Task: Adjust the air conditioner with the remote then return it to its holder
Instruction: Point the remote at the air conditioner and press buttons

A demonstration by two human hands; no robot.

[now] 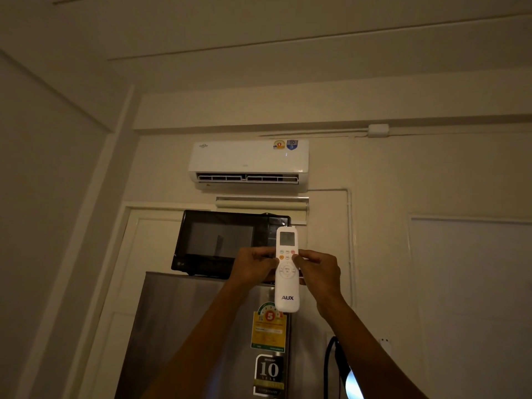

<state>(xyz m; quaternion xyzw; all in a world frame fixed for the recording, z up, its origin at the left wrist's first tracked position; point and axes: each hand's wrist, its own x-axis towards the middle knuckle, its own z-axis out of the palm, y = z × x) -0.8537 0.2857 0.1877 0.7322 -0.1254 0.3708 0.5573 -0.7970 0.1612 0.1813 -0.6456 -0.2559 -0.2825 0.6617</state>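
A white remote (pixel 287 295) with a small screen at its top and "AUX" near its bottom is held upright in front of me, pointing up toward the white air conditioner (pixel 249 161) mounted high on the wall. My left hand (pixel 254 264) grips the remote's left side and my right hand (pixel 318 267) grips its right side, with the right thumb on the upper row of buttons. The air conditioner's vent flap looks open. No remote holder can be made out.
A black microwave (pixel 221 243) sits on top of a grey fridge (pixel 184 326) with stickers, right behind the remote. A black cable (pixel 328 364) hangs at the lower right. Cream walls and a door panel surround them.
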